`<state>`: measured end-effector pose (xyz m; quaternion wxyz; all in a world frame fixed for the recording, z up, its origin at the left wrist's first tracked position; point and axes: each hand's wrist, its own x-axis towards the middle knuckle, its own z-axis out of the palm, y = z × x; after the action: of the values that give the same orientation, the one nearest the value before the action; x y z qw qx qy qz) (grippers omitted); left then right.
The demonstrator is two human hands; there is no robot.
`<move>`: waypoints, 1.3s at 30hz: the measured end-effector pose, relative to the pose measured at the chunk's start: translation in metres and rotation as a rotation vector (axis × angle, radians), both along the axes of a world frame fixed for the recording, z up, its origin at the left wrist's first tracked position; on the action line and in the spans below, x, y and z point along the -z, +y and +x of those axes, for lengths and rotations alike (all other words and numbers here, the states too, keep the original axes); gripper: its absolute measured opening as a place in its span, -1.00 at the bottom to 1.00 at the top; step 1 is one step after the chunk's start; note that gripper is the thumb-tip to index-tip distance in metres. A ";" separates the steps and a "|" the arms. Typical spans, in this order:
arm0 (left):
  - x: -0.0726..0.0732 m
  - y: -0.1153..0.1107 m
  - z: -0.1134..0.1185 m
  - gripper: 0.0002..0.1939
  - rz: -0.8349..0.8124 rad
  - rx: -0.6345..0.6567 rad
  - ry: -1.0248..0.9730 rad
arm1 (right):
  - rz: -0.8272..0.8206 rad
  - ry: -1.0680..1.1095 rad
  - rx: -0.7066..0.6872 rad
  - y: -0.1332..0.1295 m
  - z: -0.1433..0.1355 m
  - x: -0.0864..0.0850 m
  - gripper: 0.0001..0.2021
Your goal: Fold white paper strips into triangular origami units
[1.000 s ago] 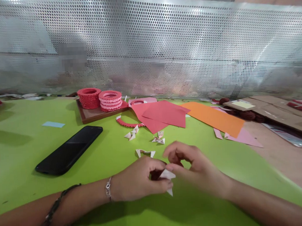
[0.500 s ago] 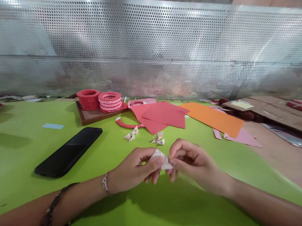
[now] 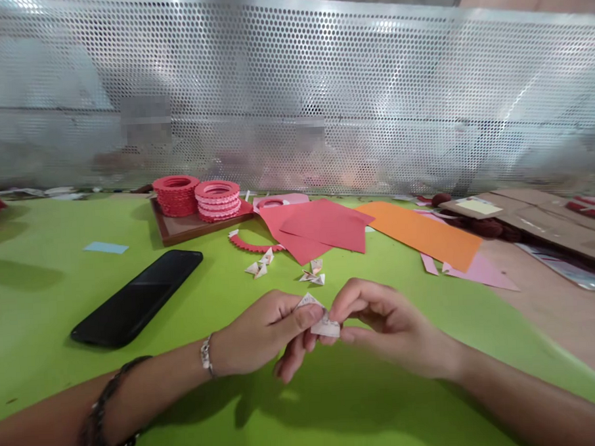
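Observation:
A small folded piece of whitish printed paper [image 3: 326,326] is held above the green table at the centre. My left hand [image 3: 270,332] pinches it between thumb and fingers from the left. At its right edge, the thumb and index finger of my right hand [image 3: 381,324] close on the paper. Just beyond my hands lie small folded paper pieces [image 3: 313,275], with more of them [image 3: 260,264] a bit to the left. The left wrist wears a silver bracelet and a dark one.
A black phone [image 3: 138,299] lies at left on the green table [image 3: 227,417]. Farther back are a brown tray [image 3: 180,235] with red and pink paper rings [image 3: 218,200], red sheets [image 3: 322,228], an orange sheet [image 3: 426,237] and cardboard [image 3: 538,219]. A perforated metal screen [image 3: 291,85] stands behind.
The right index finger has moved down onto the paper, and the right thumb now sits lower. The paper's right part looks more folded. Fingers under the left hand have shifted down and left.

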<state>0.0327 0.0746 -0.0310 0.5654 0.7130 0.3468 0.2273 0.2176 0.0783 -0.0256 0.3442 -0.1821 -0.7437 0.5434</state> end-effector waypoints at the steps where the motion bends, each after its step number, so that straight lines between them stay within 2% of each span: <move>1: 0.000 0.000 0.000 -0.58 0.008 -0.001 0.009 | 0.004 -0.002 0.005 0.000 0.000 0.000 -0.88; 13: 0.002 -0.001 0.001 -0.61 0.143 0.003 0.083 | 0.149 -0.195 0.116 0.000 -0.001 -0.002 -0.95; 22: 0.004 -0.001 0.000 -0.61 0.228 0.005 0.121 | 0.132 -0.243 0.116 -0.002 -0.003 -0.002 -0.89; 25: 0.005 -0.001 0.001 -0.59 0.198 0.013 0.109 | 0.089 -0.191 0.105 -0.005 -0.004 -0.001 -0.86; 29: 0.003 -0.002 0.003 -0.56 0.065 0.038 0.057 | 0.092 -0.092 0.145 -0.005 -0.004 0.003 -0.86; 31: 0.002 -0.002 0.003 -0.53 -0.010 0.023 0.021 | 0.211 -0.072 0.188 -0.004 -0.003 0.004 -0.86; 35: -0.001 -0.002 0.003 -0.47 -0.091 0.057 -0.043 | 0.635 -0.081 0.209 -0.001 0.000 0.003 -0.84; 37: -0.002 -0.001 0.003 -0.44 -0.113 0.107 -0.086 | 0.749 -0.095 0.185 -0.002 0.002 0.002 -0.84; 39: -0.002 -0.001 0.003 -0.41 -0.126 0.155 -0.128 | 0.788 -0.106 0.172 -0.002 0.003 0.001 -0.84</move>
<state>0.0353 0.0741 -0.0289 0.6460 0.6847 0.2674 0.2057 0.2208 0.0759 -0.0264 0.3930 -0.1256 -0.8938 0.1758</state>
